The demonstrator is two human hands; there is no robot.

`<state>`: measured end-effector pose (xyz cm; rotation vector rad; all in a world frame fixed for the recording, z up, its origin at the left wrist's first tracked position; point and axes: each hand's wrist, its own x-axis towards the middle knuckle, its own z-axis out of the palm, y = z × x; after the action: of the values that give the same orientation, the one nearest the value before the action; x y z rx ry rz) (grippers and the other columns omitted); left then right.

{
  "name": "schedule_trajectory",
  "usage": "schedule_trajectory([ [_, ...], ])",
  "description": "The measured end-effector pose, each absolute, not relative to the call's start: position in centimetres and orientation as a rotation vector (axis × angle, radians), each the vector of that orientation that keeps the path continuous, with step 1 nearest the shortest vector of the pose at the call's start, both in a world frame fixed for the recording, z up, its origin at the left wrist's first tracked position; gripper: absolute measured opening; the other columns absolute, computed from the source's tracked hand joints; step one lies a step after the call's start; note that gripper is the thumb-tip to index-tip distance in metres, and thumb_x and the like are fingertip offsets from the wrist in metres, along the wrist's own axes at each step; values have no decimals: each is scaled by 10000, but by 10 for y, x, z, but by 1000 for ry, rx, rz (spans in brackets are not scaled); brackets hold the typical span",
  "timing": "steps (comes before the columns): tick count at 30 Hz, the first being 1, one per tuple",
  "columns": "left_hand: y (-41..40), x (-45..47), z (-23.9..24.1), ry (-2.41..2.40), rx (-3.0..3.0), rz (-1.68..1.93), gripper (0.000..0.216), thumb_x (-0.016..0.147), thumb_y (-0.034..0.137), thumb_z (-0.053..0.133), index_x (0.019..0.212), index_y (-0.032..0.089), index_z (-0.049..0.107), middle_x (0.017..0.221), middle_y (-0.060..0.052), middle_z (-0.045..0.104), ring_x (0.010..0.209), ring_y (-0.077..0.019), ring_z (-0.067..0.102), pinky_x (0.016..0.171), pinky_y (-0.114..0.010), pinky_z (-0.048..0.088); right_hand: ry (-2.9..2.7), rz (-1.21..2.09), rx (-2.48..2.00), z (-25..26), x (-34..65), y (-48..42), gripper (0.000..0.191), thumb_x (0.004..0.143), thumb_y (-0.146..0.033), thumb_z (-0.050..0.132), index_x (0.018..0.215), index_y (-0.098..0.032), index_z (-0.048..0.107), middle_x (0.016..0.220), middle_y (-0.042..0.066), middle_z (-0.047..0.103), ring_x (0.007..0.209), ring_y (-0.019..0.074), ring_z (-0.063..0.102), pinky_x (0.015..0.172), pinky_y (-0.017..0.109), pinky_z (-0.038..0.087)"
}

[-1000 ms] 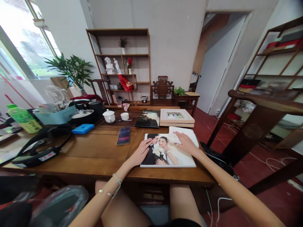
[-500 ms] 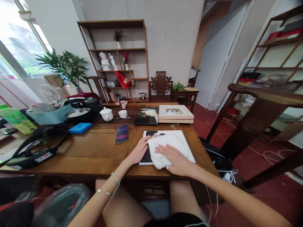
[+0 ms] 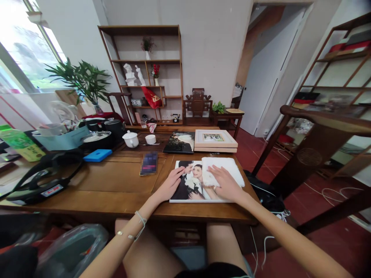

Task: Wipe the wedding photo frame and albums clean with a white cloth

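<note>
A wedding photo panel (image 3: 189, 187) with white edges lies flat on the wooden table in front of me, showing a couple and a white bouquet. On its left edge rests my left hand (image 3: 173, 181), fingers stretched out over the picture. A folded white towel (image 3: 233, 172) covers the panel's upper right part and reaches past its right edge. My right hand (image 3: 224, 182) lies flat on the towel with its fingers spread, pressing it against the panel.
Behind the panel are a dark photo panel (image 3: 179, 142) and stacked light wooden frames (image 3: 216, 139). A phone (image 3: 148, 163), a blue box (image 3: 97, 155), a white lidded cup (image 3: 130, 139) and a black strapped device (image 3: 49, 189) sit leftward. A wooden chair (image 3: 310, 154) stands at right.
The towel has slid right and away from me under my right hand, uncovering the couple and bouquet. My left hand has stayed on the panel's left edge.
</note>
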<state>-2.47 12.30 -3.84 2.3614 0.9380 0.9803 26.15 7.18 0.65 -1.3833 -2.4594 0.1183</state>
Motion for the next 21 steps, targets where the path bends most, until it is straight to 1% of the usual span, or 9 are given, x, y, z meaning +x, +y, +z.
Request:
schedule_trajectory([
  [4,124,-25,-40,923,2373,983,439,962,278,301,1382,243,427,1461,-79,381,1358,-227,322,1160,-484,213,-2613,240,-1087,8,261,22,807,640,-138,481,1433,-216,352,1503,29,308,1401,217,207,1145,465,133],
  [6,124,-26,-41,909,2369,976,439,962,280,306,1384,249,423,1463,-75,378,1363,-227,313,1162,-483,207,-2628,277,-1047,10,266,14,806,648,-144,483,1438,-228,342,1503,22,309,1397,211,221,1144,457,148],
  [8,124,-26,-41,899,2365,964,437,962,287,315,1384,251,423,1465,-75,374,1366,-229,308,1162,-484,203,-2571,257,-1113,11,274,23,747,695,-175,487,1430,-216,359,1492,45,332,1391,221,240,1136,466,168],
  [11,124,-27,-40,889,2362,948,433,966,295,308,1381,256,427,1466,-77,372,1368,-227,306,1161,-484,205,-2436,163,-1320,14,284,59,627,768,-237,493,1387,-157,427,1464,110,375,1380,255,265,1122,495,182],
  [14,124,-27,-38,876,2355,955,430,968,307,310,1377,256,432,1461,-81,379,1363,-228,315,1159,-480,213,-2392,124,-1531,21,283,96,553,806,-301,528,1325,-111,500,1465,157,360,1380,297,251,1113,493,189],
  [16,124,-27,-38,868,2352,966,428,968,314,317,1375,255,436,1461,-82,380,1360,-230,318,1158,-482,212,-2381,94,-1627,26,276,109,571,827,-360,541,1343,-121,484,1483,162,326,1388,323,216,1111,502,173],
  [18,124,-27,-38,868,2351,969,428,969,314,316,1377,257,432,1465,-80,372,1365,-230,309,1159,-484,208,-2374,45,-1670,29,267,112,599,847,-390,525,1384,-141,434,1494,153,308,1393,340,186,1109,522,147],
  [21,124,-27,-39,874,2360,968,432,971,308,304,1383,255,424,1462,-84,372,1368,-229,303,1159,-486,208,-2435,33,-1637,30,252,97,594,863,-423,496,1384,-144,438,1486,148,327,1390,357,182,1109,538,125],
])
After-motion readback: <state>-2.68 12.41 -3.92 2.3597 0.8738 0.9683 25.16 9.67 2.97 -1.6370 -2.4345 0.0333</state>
